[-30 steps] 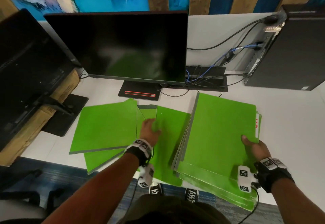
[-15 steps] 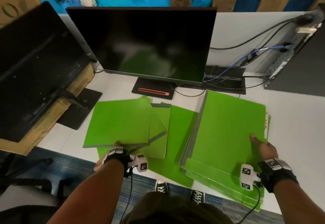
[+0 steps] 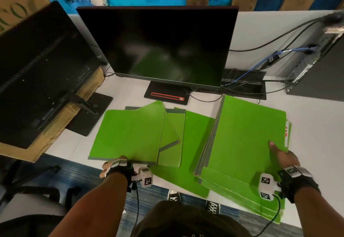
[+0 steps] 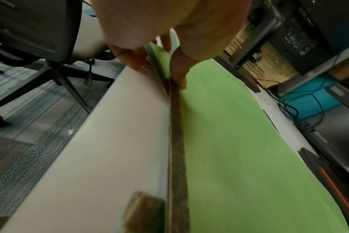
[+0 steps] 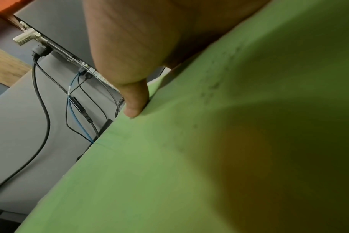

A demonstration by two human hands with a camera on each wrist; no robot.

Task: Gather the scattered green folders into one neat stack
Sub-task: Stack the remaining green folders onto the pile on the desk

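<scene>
Green folders lie in two groups on the white desk (image 3: 309, 143). On the left, one large folder (image 3: 126, 134) overlaps several fanned ones (image 3: 172, 140). My left hand (image 3: 115, 164) pinches that folder's grey near edge (image 4: 176, 110), thumb on top and fingers underneath, at the desk's front edge. On the right sits a rough stack (image 3: 247, 140), its lower folders (image 3: 232, 190) sticking out toward me. My right hand (image 3: 281, 155) holds the top folder's right edge, thumb (image 5: 134, 100) pressed on the cover, fingers hidden beneath.
A dark monitor (image 3: 160, 47) on its stand (image 3: 166, 96) is right behind the folders. A second monitor (image 3: 41, 69) stands at the left on a cardboard box. Cables (image 3: 242, 82) and a computer tower (image 3: 320, 65) fill the back right. An office chair (image 4: 50, 39) is off the desk's left.
My left hand left the middle folders, drew back to the desk's front edge and took hold of the left folder's near edge. The right hand stayed on the stack.
</scene>
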